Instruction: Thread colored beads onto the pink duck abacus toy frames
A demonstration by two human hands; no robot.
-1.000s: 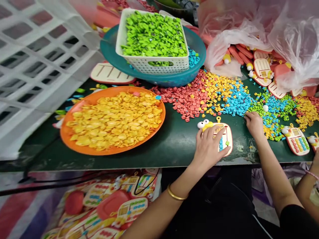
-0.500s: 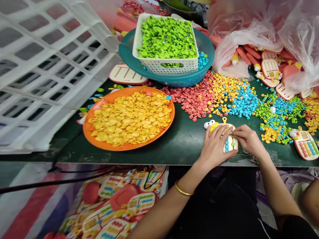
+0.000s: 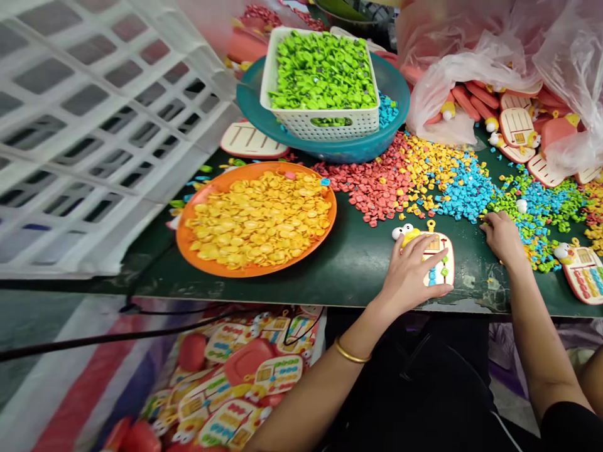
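A cream-faced toy board [image 3: 448,251] with a red rim, a yellow-beaked head with bulging white eyes and a yellow loop lies near the table's front edge. Blue and green pieces sit in its slots. My left hand [image 3: 409,270] rests across it with fingers spread, thumb at the near edge, hiding part of the face. My right hand [image 3: 504,238] is at the near edge of the green pieces [image 3: 502,199], its fingers curled and pressed together. What they pinch, if anything, is too small to make out.
An orange plate [image 3: 184,242] holds yellow pieces. Behind it, a white basket [image 3: 301,122] of green pieces sits in a blue basin [image 3: 249,88]. Red, yellow and blue piles line the table. Another toy [image 3: 584,270] lies right; a white crate [image 3: 85,157] leans left. Finished-looking toys [image 3: 230,383] fill a sack below.
My right hand has left the toy board and moved right to the green pieces. My left hand stays on the board, its fingers more spread. The view has shifted slightly.
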